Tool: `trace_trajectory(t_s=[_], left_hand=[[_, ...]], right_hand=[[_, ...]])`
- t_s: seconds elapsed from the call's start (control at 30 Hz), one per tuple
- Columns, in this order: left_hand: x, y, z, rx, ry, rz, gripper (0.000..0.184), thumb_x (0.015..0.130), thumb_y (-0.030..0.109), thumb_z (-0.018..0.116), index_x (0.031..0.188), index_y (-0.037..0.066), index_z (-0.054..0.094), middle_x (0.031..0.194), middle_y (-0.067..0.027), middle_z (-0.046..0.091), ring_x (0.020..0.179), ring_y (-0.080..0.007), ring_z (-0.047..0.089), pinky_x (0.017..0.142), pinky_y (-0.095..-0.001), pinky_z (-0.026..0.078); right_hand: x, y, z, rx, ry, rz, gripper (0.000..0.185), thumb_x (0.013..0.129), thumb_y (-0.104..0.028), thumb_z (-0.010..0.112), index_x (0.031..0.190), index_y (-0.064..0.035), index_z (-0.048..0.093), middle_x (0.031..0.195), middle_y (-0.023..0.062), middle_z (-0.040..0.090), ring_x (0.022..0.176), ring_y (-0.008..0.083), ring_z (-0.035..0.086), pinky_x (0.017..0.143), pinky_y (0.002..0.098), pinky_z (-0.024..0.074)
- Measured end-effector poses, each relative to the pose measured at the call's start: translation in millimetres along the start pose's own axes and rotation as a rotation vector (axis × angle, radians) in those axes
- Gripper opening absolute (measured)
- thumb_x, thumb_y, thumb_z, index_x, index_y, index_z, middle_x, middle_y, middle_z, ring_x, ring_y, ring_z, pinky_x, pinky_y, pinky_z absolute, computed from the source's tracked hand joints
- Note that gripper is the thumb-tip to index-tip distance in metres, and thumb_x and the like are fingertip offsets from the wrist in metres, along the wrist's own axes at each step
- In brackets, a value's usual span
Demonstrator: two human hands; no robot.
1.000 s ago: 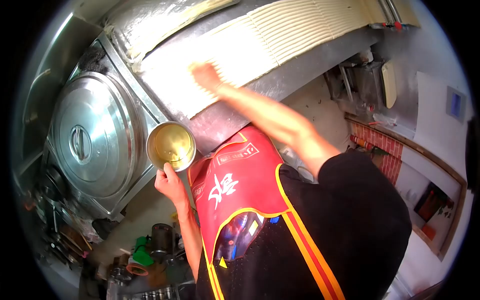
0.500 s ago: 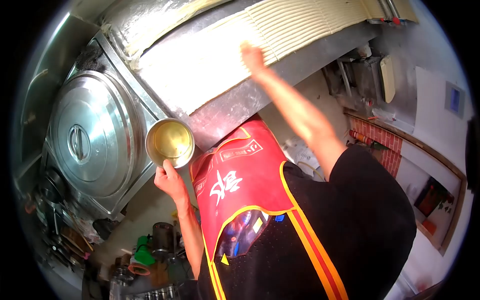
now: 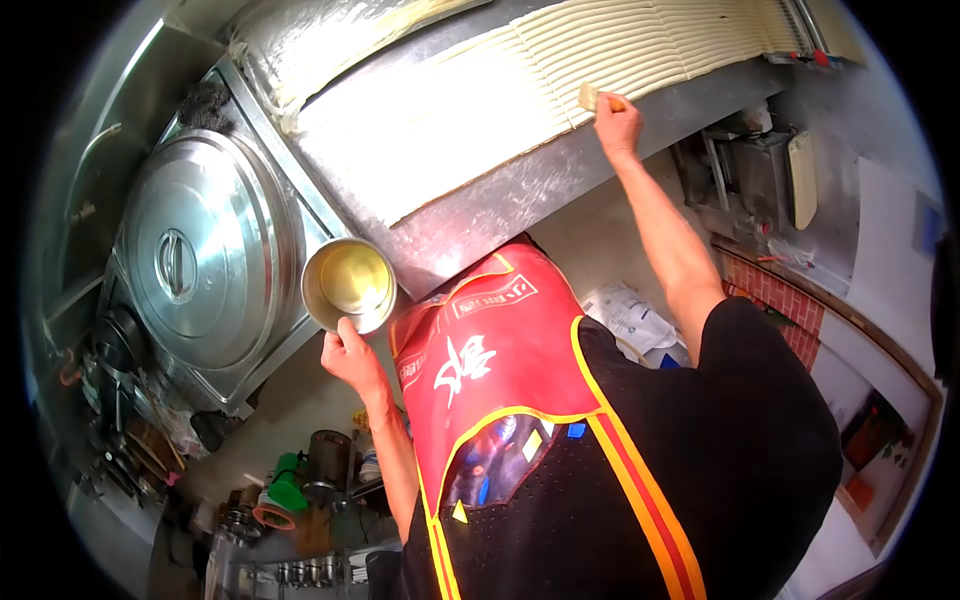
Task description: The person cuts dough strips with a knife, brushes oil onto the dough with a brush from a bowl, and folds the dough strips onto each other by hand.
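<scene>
Brush: far, at near edge of dough strips, contact unclear; you pinch it in R hand. L hand grips metal cup w/ yellow liquid, left, beside lidded pot.

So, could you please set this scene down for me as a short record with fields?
Left hand: left hand holds a metal cup at its near side
Cup contents: yellowish clear liquid
Right hand: right hand grips a small brush
Brush position: at the near edge of pale strips; contact unclear
Surface: metal counter; left of the strips, glare washes out detail
Beside the cup: large round metal lid with a loop handle
Clothing: red apron, black top
</scene>
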State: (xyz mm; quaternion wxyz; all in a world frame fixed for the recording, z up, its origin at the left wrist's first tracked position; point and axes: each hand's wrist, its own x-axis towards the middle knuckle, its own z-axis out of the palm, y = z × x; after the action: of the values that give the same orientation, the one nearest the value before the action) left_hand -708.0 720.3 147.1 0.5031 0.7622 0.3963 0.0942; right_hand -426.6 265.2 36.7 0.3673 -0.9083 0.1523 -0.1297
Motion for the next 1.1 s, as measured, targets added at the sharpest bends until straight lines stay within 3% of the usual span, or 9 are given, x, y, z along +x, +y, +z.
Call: trace_trajectory(t_s=[0.07, 0.13, 0.23, 0.37, 0.47, 0.63, 0.83, 0.9, 1.1], left_hand=[[-2.9, 4.6, 7.5, -0.094, 0.002, -0.043, 0.022, 0.092, 0.009, 0.056, 0.079, -0.006, 0.066, 0.072, -0.0043, 0.066, 0.062, -0.0091, 0.059, 0.053, -0.0273, 0.052], [-5.2, 13.6, 7.5, -0.107, 0.005, -0.076, 0.021, 0.092, 0.009, 0.056, 0.083, -0.006, 0.066, 0.076, -0.0057, 0.067, 0.064, -0.0105, 0.061, 0.054, -0.0278, 0.054], [-7.9, 46.2, 17.8, -0.181, 0.034, -0.090, 0.022, 0.093, 0.007, 0.054, 0.085, -0.009, 0.066, 0.080, -0.0090, 0.068, 0.064, -0.0126, 0.064, 0.056, -0.0287, 0.058], [-13.3, 50.1, 20.4, -0.146, 0.009, -0.088, 0.021, 0.093, 0.008, 0.054, 0.086, -0.009, 0.066, 0.081, -0.0093, 0.068, 0.064, -0.0137, 0.065, 0.055, -0.0289, 0.058], [-20.9, 39.8, 26.3, -0.165, 0.031, -0.091, 0.021, 0.093, 0.008, 0.055, 0.087, -0.009, 0.066, 0.081, -0.0096, 0.068, 0.065, -0.0148, 0.066, 0.055, -0.0294, 0.059], [-35.7, 51.5, 42.0, -0.207, 0.089, -0.105, 0.019, 0.092, 0.008, 0.056, 0.089, -0.007, 0.067, 0.080, -0.0091, 0.068, 0.065, -0.0157, 0.066, 0.055, -0.0294, 0.059], [-57.6, 79.8, 62.4, -0.166, 0.151, -0.033, 0.021, 0.092, 0.008, 0.057, 0.082, -0.011, 0.062, 0.080, -0.0130, 0.066, 0.065, -0.0177, 0.065, 0.054, -0.0298, 0.060], [-64.7, 88.5, 65.2, -0.121, 0.189, -0.009, 0.022, 0.091, 0.008, 0.058, 0.081, -0.011, 0.061, 0.082, -0.0151, 0.066, 0.064, -0.0196, 0.065, 0.054, -0.0303, 0.060], [-92.9, 117.2, 93.3, -0.193, 0.202, -0.088, 0.023, 0.091, 0.010, 0.057, 0.096, -0.013, 0.061, 0.087, -0.0169, 0.068, 0.066, -0.0224, 0.067, 0.056, -0.0301, 0.060]], right_hand=[[-40.1, -64.4, 12.8, -0.124, -0.262, 0.109, 0.019, 0.093, -0.014, 0.054, 0.084, -0.0012, 0.065, 0.066, 0.0128, 0.063, 0.062, 0.0244, 0.063, 0.058, 0.0405, 0.0519], [-120.3, -75.4, 98.4, -0.132, -0.376, -0.477, 0.009, 0.080, -0.010, 0.056, 0.087, -0.0062, 0.061, 0.087, 0.0199, 0.060, 0.077, 0.0356, 0.064, 0.064, 0.0454, 0.0528], [-218.1, -181.1, 140.7, 0.301, -0.473, -0.510, 0.009, 0.075, -0.014, 0.063, 0.075, -0.0052, 0.064, 0.076, 0.0203, 0.064, 0.077, 0.0360, 0.065, 0.067, 0.0451, 0.0530], [-184.9, -154.4, 117.9, 0.670, -0.967, 0.317, 0.021, 0.089, -0.027, 0.063, 0.097, -0.0105, 0.074, 0.087, 0.0081, 0.074, 0.075, 0.0173, 0.068, 0.068, 0.0351, 0.0538], [-86.1, -51.6, 48.6, 0.744, -0.676, 0.568, 0.016, 0.086, -0.023, 0.073, 0.080, -0.0085, 0.071, 0.065, -0.0002, 0.063, 0.054, 0.0075, 0.058, 0.047, 0.0223, 0.0472], [-52.5, -33.8, -13.4, 0.111, -0.028, -0.180, 0.018, 0.088, -0.015, 0.061, 0.073, -0.0065, 0.066, 0.058, 0.0129, 0.062, 0.050, 0.0265, 0.061, 0.047, 0.0366, 0.0506], [-213.6, -154.9, 117.7, 0.446, -0.597, -0.576, 0.012, 0.070, -0.020, 0.061, 0.068, -0.0098, 0.066, 0.075, 0.0147, 0.068, 0.071, 0.0334, 0.066, 0.066, 0.0439, 0.0524], [-224.1, -180.8, 113.1, 0.545, -0.921, -0.159, 0.020, 0.077, -0.027, 0.060, 0.069, -0.0115, 0.069, 0.079, 0.0118, 0.071, 0.074, 0.0304, 0.069, 0.066, 0.0414, 0.0534], [-114.6, -49.2, 80.7, 0.927, -0.872, 0.382, 0.022, 0.082, -0.023, 0.072, 0.065, -0.0114, 0.066, 0.061, -0.0032, 0.060, 0.058, 0.0084, 0.053, 0.052, 0.0290, 0.0468]])
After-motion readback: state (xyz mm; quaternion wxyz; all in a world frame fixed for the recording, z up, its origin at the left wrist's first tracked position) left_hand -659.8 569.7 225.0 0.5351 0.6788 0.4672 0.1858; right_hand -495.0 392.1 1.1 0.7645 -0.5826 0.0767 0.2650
